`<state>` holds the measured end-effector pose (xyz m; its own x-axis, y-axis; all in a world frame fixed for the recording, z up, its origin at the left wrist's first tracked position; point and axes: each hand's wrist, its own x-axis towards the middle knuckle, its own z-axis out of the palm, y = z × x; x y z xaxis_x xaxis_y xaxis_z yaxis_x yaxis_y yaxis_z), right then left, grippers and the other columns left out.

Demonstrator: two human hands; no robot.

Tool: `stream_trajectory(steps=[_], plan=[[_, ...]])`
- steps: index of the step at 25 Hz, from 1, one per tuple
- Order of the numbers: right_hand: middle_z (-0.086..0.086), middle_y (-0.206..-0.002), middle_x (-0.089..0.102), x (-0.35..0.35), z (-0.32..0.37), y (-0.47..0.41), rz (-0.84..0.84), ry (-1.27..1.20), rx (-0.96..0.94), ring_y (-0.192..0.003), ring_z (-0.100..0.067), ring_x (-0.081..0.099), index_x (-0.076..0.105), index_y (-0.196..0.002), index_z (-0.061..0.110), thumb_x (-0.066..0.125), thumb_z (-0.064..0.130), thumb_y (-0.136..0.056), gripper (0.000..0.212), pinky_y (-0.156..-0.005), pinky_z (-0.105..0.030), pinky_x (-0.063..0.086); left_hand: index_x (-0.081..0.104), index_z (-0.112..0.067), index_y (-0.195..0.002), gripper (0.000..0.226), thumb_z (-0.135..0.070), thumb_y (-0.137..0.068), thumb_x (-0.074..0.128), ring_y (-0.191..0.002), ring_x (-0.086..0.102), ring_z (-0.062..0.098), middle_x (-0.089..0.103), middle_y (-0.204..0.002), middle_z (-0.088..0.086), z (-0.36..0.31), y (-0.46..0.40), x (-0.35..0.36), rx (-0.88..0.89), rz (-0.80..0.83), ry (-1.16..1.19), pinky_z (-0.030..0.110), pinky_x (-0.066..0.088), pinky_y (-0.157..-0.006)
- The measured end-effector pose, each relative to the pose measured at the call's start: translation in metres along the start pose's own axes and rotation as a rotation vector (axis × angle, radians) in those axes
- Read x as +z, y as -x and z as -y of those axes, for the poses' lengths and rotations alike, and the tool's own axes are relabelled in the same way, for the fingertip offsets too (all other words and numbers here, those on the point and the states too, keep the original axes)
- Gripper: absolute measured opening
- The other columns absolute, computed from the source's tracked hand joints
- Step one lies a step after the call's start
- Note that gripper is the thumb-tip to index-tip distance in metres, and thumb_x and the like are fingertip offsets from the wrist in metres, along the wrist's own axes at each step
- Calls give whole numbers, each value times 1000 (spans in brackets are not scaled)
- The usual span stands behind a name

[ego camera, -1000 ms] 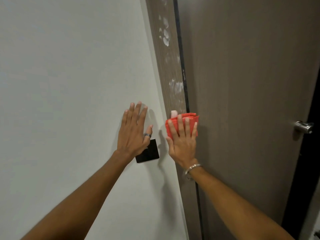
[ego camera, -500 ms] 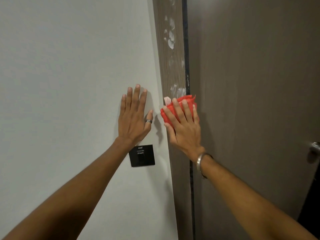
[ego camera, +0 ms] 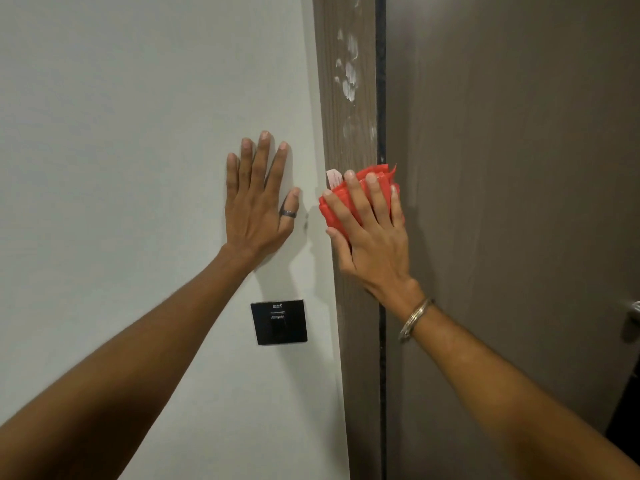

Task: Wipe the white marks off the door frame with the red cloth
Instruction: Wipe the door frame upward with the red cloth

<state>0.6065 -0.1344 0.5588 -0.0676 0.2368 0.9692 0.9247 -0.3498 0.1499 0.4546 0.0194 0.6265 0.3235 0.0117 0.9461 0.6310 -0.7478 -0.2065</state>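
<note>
The brown wood-grain door frame (ego camera: 353,358) runs up the middle of the head view. White marks (ego camera: 349,76) smear its upper part, with a fainter smudge just below them. My right hand (ego camera: 372,237) presses a folded red cloth (ego camera: 334,211) flat against the frame, below the marks; a small white tag sticks out at the cloth's top left. My left hand (ego camera: 258,206) lies flat and spread on the white wall beside the frame, a ring on its thumb, holding nothing.
A black square wall switch (ego camera: 279,322) sits on the white wall (ego camera: 138,133) below my left hand. The grey-brown door (ego camera: 512,202) fills the right side, with a metal handle (ego camera: 634,311) at the far right edge.
My right hand has slid the red cloth up the frame, over the lower white smear, which no longer shows. My left hand has moved higher on the wall, off the switch.
</note>
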Motion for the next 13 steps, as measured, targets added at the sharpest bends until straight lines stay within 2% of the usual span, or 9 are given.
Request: stream_trajectory(steps=[3,6,11,13], plan=[[-6,-174,19,4,22,31,13,-15,138,-164,-32,2,26,-163,29,46,47,-106,64,-131,-62,9,8,-21,-167,72,-50,-106,33,-161,11,35,13,-174,13,0,-1,8,-8,-34,-9,52,5,-130],[-7,-171,26,0,37,57,58,-26,172,-162,-32,6,31,-159,29,57,43,-101,65,-128,-66,17,7,-21,-167,72,-51,-106,31,-161,11,36,11,-175,13,1,-1,10,-5,-41,19,54,8,-130],[-8,-172,27,0,6,-67,-105,22,129,-162,-31,7,33,-161,29,46,47,-105,60,-130,-62,12,6,-21,-167,74,-54,-105,31,-162,7,33,7,-176,11,-2,-3,12,-12,-37,1,54,5,-130],[-8,-173,24,1,11,-67,-122,27,159,-163,-36,9,31,-162,29,40,48,-107,59,-130,-63,11,7,-21,-167,74,-54,-105,32,-163,5,32,6,-176,10,-1,-2,12,-23,-49,-1,52,2,-130]])
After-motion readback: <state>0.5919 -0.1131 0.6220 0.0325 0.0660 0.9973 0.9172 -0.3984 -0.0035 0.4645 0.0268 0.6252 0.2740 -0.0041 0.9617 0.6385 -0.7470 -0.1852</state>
